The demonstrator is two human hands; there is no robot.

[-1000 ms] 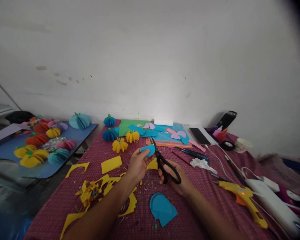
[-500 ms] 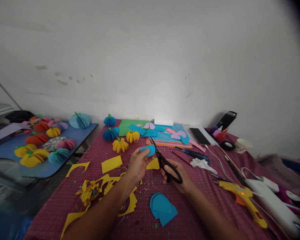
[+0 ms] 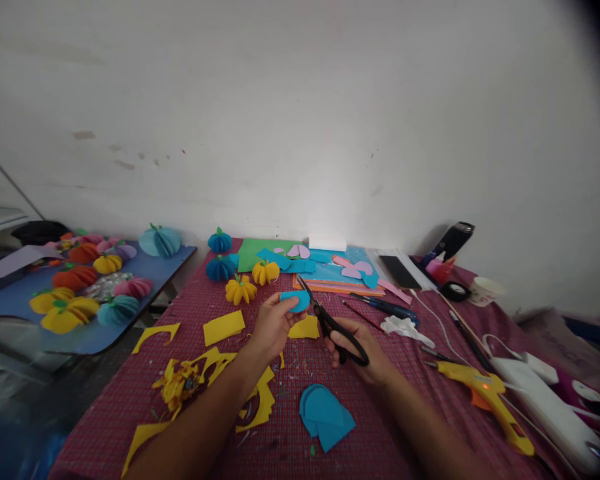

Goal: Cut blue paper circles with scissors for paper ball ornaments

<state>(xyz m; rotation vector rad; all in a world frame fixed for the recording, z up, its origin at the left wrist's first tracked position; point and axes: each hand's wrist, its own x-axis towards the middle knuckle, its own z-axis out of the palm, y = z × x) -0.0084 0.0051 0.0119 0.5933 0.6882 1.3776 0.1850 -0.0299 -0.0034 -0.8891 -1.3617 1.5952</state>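
Between the thumb and fingers of my left hand (image 3: pixel 273 327) is a piece of blue paper (image 3: pixel 295 302) with a rounded edge. My right hand (image 3: pixel 357 347) grips black-handled scissors (image 3: pixel 325 317), its fingers in the loops. The blades point up and left, close beside the right edge of the blue paper; I cannot tell whether they touch it. Below the hands lies a small pile of cut blue paper pieces (image 3: pixel 325 417). Yellow paper scraps (image 3: pixel 260 407) spread out under and around my left forearm, and a yellow paper rectangle (image 3: pixel 223 327) rests farther left.
Yellow paper pumpkins (image 3: pixel 241 289) and blue paper pumpkins (image 3: pixel 220 267) stand at the back left. A yellow glue gun (image 3: pixel 485 393), a white power strip (image 3: pixel 545 407) and a cable line the right side. More paper pumpkins cover a blue table (image 3: pixel 95 340) at far left.
The scissors have tilted slightly, their handles moving a little right with my right hand. My left hand holds the blue paper in nearly the same place.
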